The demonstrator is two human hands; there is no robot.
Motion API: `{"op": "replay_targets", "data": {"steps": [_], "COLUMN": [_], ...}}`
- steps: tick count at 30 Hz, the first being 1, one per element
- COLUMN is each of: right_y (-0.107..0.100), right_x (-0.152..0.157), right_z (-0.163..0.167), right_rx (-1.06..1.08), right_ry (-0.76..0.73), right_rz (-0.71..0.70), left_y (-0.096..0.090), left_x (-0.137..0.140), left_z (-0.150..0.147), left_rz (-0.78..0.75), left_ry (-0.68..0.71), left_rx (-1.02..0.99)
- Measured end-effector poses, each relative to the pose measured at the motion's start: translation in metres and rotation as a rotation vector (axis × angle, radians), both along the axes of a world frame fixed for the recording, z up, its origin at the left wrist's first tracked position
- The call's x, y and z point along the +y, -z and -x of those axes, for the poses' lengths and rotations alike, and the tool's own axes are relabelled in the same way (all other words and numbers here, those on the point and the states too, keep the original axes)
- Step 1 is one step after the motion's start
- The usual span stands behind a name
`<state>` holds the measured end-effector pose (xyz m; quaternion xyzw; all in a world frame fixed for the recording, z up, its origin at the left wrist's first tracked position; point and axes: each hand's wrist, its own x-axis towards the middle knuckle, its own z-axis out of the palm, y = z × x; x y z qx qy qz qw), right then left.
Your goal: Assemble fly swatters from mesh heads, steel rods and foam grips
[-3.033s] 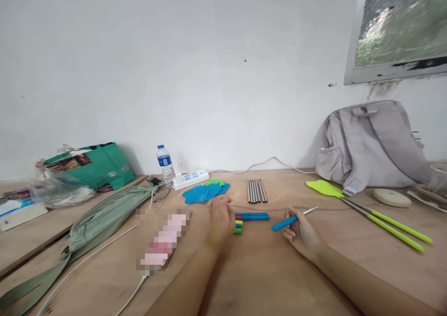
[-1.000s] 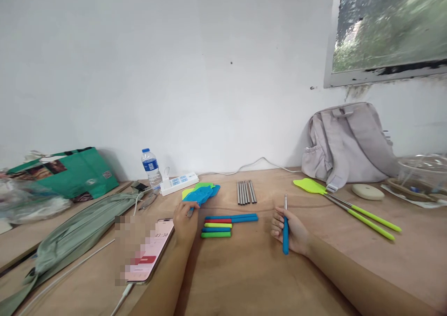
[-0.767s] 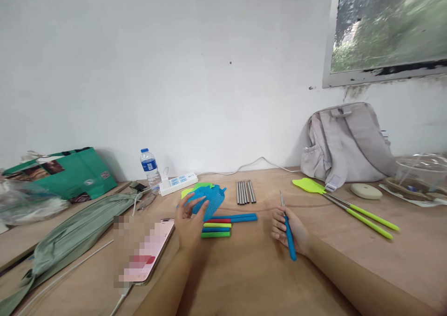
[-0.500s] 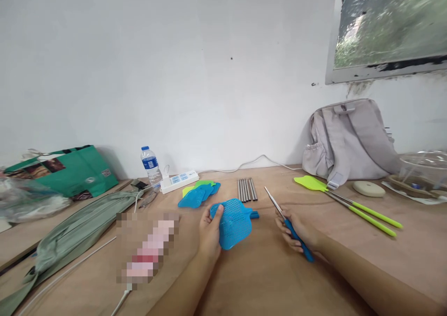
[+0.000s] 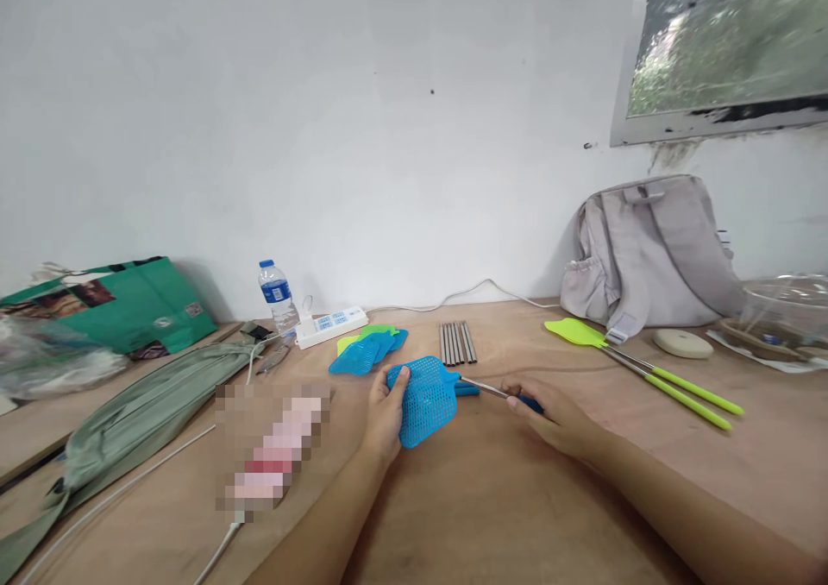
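Note:
My left hand (image 5: 384, 412) pinches a blue mesh fly swatter head (image 5: 428, 404) by its left edge, thumb on the front. In my right hand (image 5: 543, 412) is a metal rod with a blue handle (image 5: 531, 404), pointing left. The rod's tip meets the narrow neck of the swatter head; whether it is inside the neck I cannot tell. Behind the head lie blue handles (image 5: 469, 389), partly hidden. Several metal tubes (image 5: 457, 343) lie side by side farther back. Left of them is a pile of blue and green swatter heads (image 5: 368, 349).
Yellow-green fly swatters (image 5: 673, 385) lie at the right, near a grey backpack (image 5: 653, 257) and a pale oval object (image 5: 682, 343). At the back left stand a power strip (image 5: 332, 326) and water bottle (image 5: 278, 296). A green strap bag (image 5: 148, 408) and white cable (image 5: 122, 490) lie left.
My right hand has swung the rod from pointing up and away to pointing left, bringing its tip to the swatter head's neck. My left hand keeps its hold on the head.

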<state>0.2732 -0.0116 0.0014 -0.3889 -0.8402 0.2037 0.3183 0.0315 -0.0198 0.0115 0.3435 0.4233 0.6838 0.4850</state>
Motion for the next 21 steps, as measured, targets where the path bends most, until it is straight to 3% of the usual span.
{"op": "replay_targets", "data": {"steps": [9, 14, 21], "right_y": [-0.006, -0.005, 0.001], "right_x": [0.001, 0.003, 0.008], "right_z": [-0.002, -0.009, -0.023], "right_rx": [-0.066, -0.121, -0.249], "right_ry": [-0.024, -0.005, 0.007], "right_rz": [0.004, -0.047, -0.158], "left_y": [0.001, 0.014, 0.025], "left_x": [0.001, 0.003, -0.012], "left_z": [0.000, -0.001, 0.000], "left_rz": [0.002, -0.005, -0.007], "left_ry": [0.017, 0.018, -0.051], "left_rx": [0.022, 0.044, 0.264]}}
